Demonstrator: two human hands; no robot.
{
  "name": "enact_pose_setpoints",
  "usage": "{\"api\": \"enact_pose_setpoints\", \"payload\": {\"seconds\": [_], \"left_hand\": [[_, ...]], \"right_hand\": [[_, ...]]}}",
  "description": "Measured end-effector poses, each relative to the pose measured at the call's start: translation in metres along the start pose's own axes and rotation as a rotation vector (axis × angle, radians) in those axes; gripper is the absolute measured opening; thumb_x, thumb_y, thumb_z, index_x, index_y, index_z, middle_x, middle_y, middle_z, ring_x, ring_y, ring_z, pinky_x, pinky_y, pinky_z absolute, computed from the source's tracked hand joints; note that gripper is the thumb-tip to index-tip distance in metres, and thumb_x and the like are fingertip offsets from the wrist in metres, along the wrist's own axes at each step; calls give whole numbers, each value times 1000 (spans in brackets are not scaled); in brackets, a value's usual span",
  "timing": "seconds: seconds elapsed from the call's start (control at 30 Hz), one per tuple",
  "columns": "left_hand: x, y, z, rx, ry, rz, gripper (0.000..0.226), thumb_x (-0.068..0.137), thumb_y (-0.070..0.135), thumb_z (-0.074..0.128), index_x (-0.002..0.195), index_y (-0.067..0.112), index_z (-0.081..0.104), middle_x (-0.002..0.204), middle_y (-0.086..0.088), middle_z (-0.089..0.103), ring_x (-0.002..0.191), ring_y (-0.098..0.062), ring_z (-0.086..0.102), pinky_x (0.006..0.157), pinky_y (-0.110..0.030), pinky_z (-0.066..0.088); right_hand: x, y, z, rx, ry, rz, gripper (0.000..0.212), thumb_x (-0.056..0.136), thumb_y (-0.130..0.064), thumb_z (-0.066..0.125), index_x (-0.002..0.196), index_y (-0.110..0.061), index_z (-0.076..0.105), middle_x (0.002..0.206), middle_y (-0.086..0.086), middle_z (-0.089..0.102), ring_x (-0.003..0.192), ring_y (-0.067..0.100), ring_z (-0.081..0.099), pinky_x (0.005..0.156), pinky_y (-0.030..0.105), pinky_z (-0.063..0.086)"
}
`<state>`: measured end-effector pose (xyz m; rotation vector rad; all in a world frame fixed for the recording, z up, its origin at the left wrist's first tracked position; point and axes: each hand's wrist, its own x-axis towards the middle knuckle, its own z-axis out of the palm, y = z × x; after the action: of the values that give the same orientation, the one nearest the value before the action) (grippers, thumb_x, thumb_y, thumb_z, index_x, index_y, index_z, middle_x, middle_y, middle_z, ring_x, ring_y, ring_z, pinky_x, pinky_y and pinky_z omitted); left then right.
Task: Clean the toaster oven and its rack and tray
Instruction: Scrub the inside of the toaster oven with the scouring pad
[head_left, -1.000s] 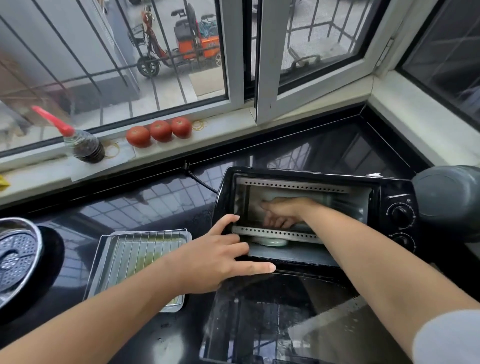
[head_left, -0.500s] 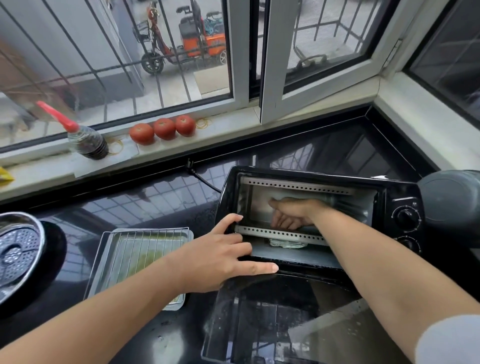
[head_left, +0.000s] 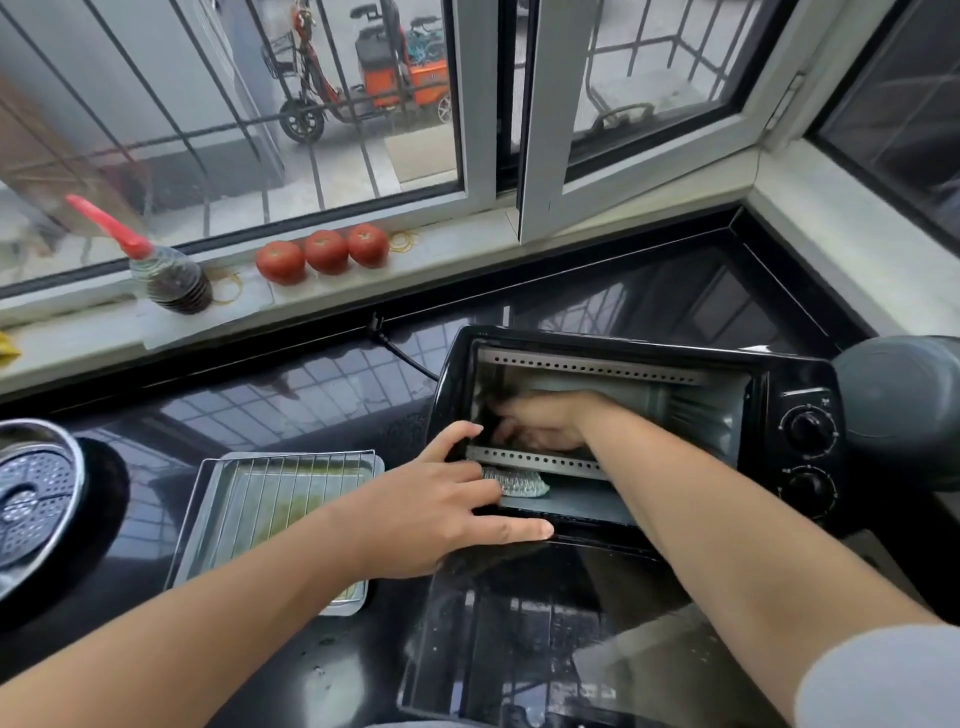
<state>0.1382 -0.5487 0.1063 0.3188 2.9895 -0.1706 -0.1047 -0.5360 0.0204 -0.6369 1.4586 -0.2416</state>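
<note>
— Where is the small black toaster oven (head_left: 795, 395) with two round knobs?

— On the glossy black table (head_left: 311, 395), right of centre, its glass door (head_left: 519, 634) dropped flat toward the person. The left hand (head_left: 441, 514) rests on the oven's front left corner, thumb on the frame, fingers straight along the bottom lip; its grip is spread flat, clasping nothing.

— And the other hand?

— The right hand (head_left: 545, 421) reaches deep into the oven cavity, fingers bent down toward the left inner wall. It is dim in there, so I cannot tell whether that grip is closed on anything. A pale crumpled wad (head_left: 514, 483) lies on the oven floor just below the lower perforated metal strip (head_left: 540, 460).

— The rack and tray?

— The wire rack (head_left: 291, 483) sits on the silver rectangular tray (head_left: 197, 525), left of the oven on the table, partly hidden by the left forearm.

— What crowds the area?

— A dark grey rounded appliance (head_left: 904, 405) sits hard against the oven's right side. A steel steamer pot (head_left: 36, 504) is at the far left. On the sill (head_left: 467, 244) are three red tomatoes (head_left: 324, 252) and a dark sauce bottle with a red spout (head_left: 171, 275).
</note>
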Motion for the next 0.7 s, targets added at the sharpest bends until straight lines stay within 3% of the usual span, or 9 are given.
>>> {"api": "enact_pose_setpoints", "payload": {"seconds": [0.07,0.13,0.2,0.3,0.4,0.47,0.53,0.6,0.7], "left_hand": [[-1,0,1,-4,-23,8,89,92,7,52,164,41,11,100,5,55,85,-19,55,124,-60,7],[-1,2,1,3,-13,4,92,92,8,56,164,41,10,101,5,57,86,-19,56,124,-60,7],[-1,2,1,14,-1,-4,96,90,8,61,164,41,10,101,5,57,86,-19,56,124,-60,7],[0,0,1,6,7,-6,98,87,8,63,164,41,12,100,5,57,85,-18,56,124,-60,7],[0,0,0,6,-3,0,97,88,10,63,164,41,11,101,5,57,86,-18,55,125,-58,4],[0,0,-1,10,-1,-2,95,89,11,61,164,41,11,102,5,58,86,-18,56,125,-58,3],[0,0,-2,10,-8,-5,91,90,12,54,164,42,9,102,5,58,87,-18,55,125,-57,1],[0,-1,-4,-3,-15,-8,85,92,12,43,163,43,8,101,5,57,88,-18,55,125,-57,-1],[0,-1,-3,4,-12,-6,88,92,12,49,163,42,8,99,5,57,86,-18,55,125,-57,1]], "right_hand": [[0,4,-4,10,3,24,65,104,-53,26,133,-2,53,123,6,60,105,18,54,95,33,44],[-11,22,-27,-75,85,92,59,103,-54,32,123,-6,59,117,4,62,115,23,51,102,39,41],[-18,33,-46,-193,145,165,42,102,-47,43,108,-11,62,112,2,64,118,25,52,102,41,42],[-19,18,-28,-135,58,103,17,101,-25,50,109,-15,60,123,2,62,112,19,53,105,39,41],[-2,2,2,-21,29,-12,23,99,-12,50,117,-10,63,117,7,67,103,17,62,87,30,51],[2,4,-6,-105,114,27,23,95,-10,55,117,-12,63,106,5,67,92,14,62,69,25,52],[-4,7,-20,-304,156,130,16,88,-8,56,101,-12,64,88,7,61,74,15,55,56,25,45],[-8,1,-24,-475,146,203,19,85,-4,50,99,-10,61,77,12,52,64,18,47,58,27,43],[1,-16,-4,-399,160,86,30,91,-9,54,121,-10,59,107,9,58,95,21,58,69,29,52]]}}
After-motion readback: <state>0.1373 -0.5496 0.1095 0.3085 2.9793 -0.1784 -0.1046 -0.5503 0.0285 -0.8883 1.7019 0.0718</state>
